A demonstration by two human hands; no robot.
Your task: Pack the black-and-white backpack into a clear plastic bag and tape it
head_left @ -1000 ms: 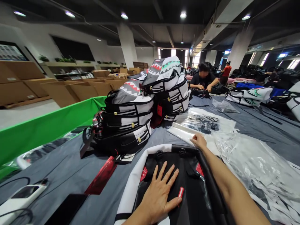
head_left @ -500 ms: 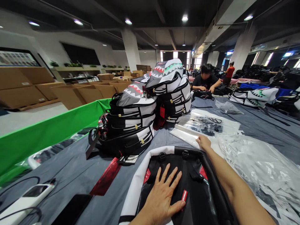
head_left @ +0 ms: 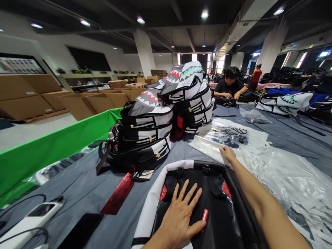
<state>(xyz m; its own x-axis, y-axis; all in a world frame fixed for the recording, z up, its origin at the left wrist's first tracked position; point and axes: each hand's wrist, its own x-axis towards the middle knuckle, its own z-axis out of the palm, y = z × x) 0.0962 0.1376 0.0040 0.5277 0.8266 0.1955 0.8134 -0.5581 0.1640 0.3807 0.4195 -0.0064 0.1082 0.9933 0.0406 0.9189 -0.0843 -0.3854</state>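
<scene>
A black and white backpack point(head_left: 220, 214) lies in front of me, its back side up, with red patches and a small red label. My left hand point(head_left: 183, 211) rests flat on it, fingers spread, the thumb beside the label. Beyond the backpack's upper right corner, my right hand point(head_left: 227, 154) is closed on the near edge of a clear plastic bag point(head_left: 207, 143) with black print. Its fingertips are partly hidden. More crumpled clear plastic bags point(head_left: 282, 173) lie to the right, beside my right forearm.
Two stacks of shark-mouth backpacks point(head_left: 145, 135) stand ahead. A red tag strip point(head_left: 118, 195), a black phone point(head_left: 80, 231) and a white device with cables point(head_left: 31, 221) lie left. A green barrier point(head_left: 59, 138) edges the table. Across it, a co-worker point(head_left: 229, 86) handles a black item.
The view has shifted slightly. My left hand stays flat on the backpack and my right hand stays at the plastic bag's edge, with hardly any movement.
</scene>
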